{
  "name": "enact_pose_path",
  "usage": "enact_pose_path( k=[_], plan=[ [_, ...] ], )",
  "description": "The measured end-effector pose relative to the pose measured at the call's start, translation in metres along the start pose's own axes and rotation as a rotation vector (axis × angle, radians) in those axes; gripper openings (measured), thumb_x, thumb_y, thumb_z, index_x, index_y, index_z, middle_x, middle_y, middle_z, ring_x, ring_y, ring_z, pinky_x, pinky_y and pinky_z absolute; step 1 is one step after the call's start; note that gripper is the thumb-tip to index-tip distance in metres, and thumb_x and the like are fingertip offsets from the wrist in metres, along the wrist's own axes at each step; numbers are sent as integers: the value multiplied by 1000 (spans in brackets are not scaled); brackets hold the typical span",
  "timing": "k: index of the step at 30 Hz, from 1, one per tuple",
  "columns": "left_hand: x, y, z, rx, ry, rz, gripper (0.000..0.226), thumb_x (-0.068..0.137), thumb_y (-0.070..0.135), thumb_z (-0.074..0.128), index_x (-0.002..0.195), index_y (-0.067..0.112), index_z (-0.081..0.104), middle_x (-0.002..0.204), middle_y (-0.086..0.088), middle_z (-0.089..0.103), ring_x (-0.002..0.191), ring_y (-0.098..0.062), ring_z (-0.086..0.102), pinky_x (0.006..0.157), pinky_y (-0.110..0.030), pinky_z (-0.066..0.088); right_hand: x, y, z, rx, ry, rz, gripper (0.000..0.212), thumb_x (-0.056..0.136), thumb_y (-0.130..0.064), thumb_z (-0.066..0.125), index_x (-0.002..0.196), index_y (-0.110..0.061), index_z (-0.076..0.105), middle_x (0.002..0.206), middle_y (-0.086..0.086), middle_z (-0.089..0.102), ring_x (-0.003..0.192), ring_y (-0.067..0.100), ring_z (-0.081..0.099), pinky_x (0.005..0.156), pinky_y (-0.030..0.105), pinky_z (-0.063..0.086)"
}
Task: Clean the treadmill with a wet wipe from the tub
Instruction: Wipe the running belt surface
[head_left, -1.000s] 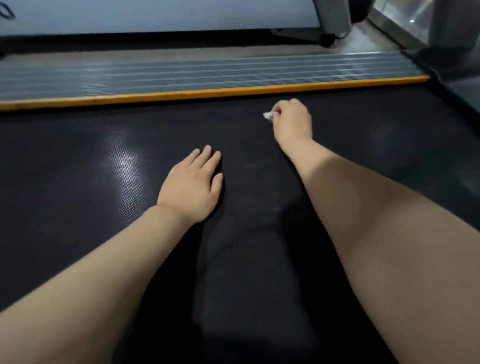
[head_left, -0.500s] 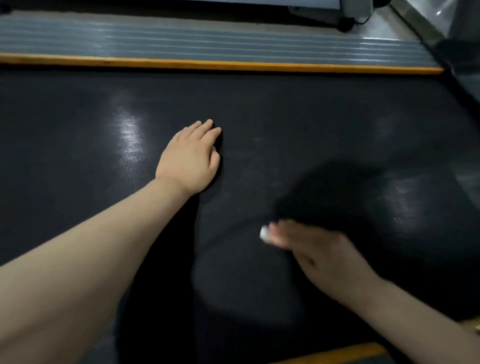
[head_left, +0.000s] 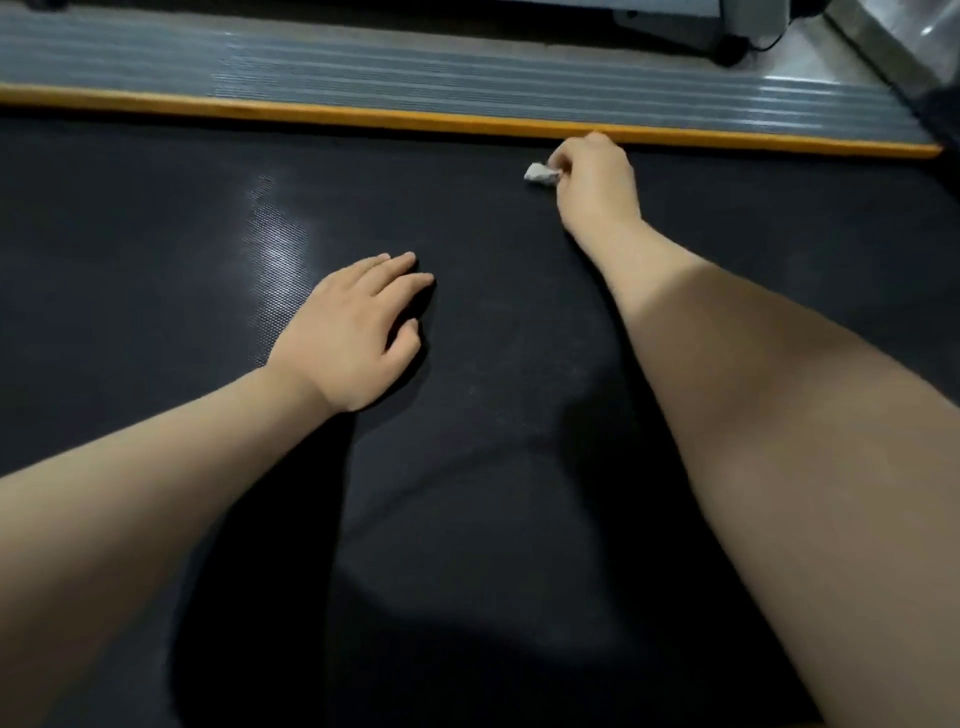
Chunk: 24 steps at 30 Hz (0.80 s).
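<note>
The black treadmill belt (head_left: 156, 249) fills most of the head view. My right hand (head_left: 597, 179) is stretched far forward, close to the orange stripe, and grips a small crumpled white wet wipe (head_left: 540, 173) that pokes out to the left of its fingers and lies against the belt. My left hand (head_left: 358, 327) rests flat on the belt at the middle, palm down, fingers straight and together. The tub is out of sight.
An orange stripe (head_left: 363, 115) borders the belt's far side, with a grey ribbed side rail (head_left: 467, 83) beyond it. Past the rail there is the base of another machine (head_left: 727, 31) on the floor. A light glare patch sits left of my left hand.
My right hand swept the wipe from near the belt's front edge back out to the far side by the orange stripe. My left hand stayed planted on the belt.
</note>
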<state>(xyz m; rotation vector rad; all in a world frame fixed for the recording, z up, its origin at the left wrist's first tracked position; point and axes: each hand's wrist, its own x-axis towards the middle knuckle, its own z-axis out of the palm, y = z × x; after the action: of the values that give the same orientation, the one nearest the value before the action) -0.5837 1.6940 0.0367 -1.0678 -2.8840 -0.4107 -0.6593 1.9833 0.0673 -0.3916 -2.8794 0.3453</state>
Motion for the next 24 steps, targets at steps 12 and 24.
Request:
enact_pose_path(
  k=[12, 24],
  plan=[
    [5, -5, 2, -19, 24, 20, 62, 88, 42, 32, 139, 15, 54, 149, -9, 48, 139, -32, 41, 116, -48, 32, -234, 28, -78, 195, -348, -151, 15, 96, -16, 54, 90, -31, 53, 91, -28, 56, 87, -9, 54, 77, -2, 35],
    [6, -6, 3, -30, 6, 2, 64, 85, 47, 29, 139, 21, 52, 152, -3, 45, 141, -28, 37, 115, -47, 30, -166, 22, -21, 108, -25, -119, 14, 95, -14, 51, 85, -8, 58, 86, 5, 52, 83, 25, 51, 75, 42, 44]
  ],
)
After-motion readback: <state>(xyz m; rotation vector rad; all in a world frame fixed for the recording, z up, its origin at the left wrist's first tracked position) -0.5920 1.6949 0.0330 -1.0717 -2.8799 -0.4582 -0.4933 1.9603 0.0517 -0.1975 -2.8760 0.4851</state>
